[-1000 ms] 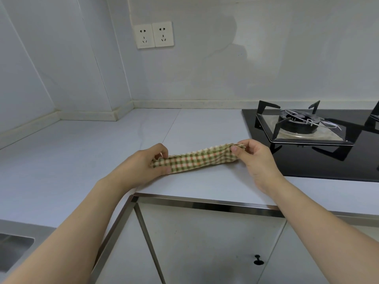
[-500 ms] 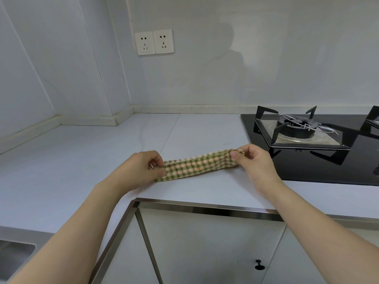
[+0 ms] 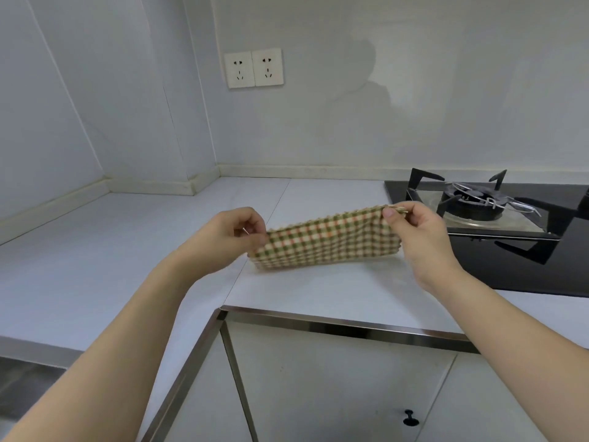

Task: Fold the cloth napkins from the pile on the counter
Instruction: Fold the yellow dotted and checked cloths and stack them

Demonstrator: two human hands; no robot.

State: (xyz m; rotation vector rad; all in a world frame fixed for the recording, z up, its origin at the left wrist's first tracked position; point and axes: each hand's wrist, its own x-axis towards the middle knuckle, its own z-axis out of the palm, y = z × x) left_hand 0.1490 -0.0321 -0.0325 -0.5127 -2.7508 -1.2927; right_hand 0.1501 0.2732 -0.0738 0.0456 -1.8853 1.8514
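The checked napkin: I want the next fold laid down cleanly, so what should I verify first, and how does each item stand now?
1. Left hand pinches the left end of the checked napkin: ok.
2. Right hand pinches the upper right corner: ok.
3. Napkin stretched between the hands without sagging folds: ok.
4. Bare counter under the napkin to lay it on: ok.
5. Napkin apart from the gas burner: ok; the right corner is near the hob edge, so watch it.
6. Layers and edges lined up: cannot tell; only the front face shows.
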